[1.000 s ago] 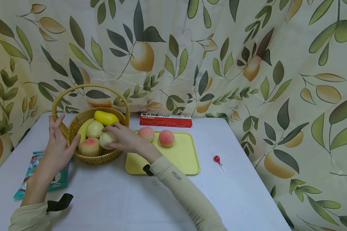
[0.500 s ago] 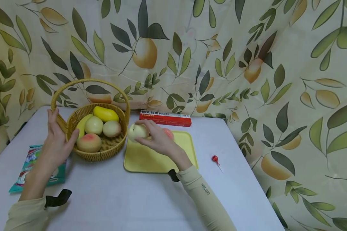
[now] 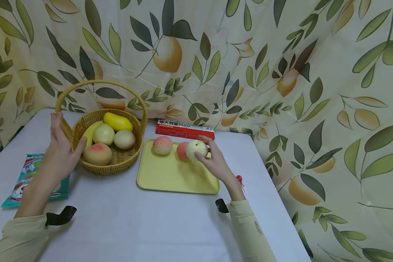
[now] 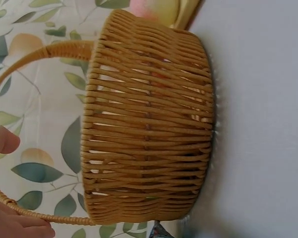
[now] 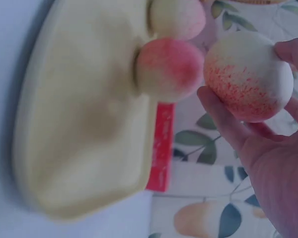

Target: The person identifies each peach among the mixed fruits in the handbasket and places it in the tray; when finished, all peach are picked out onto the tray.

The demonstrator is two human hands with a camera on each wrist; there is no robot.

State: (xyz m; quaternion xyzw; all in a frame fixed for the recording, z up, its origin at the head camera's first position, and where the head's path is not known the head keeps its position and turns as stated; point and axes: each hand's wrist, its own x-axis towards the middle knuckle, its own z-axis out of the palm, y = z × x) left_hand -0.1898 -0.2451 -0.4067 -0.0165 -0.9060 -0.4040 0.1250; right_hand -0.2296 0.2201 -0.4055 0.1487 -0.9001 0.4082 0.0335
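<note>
Leafy backdrop; right hand grips peach, red speckles only in wrist view; left hand seemingly unclenched.

The right hand pinches a pale round fruit above the yellow tray. Just left of that hand sits a pink fruit, with a speckled one farther left. The left hand is at the wicker basket, a teal packet below its wrist.

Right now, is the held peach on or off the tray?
Off: in the right wrist view, the right hand holds the peach raised above the tray.
</note>
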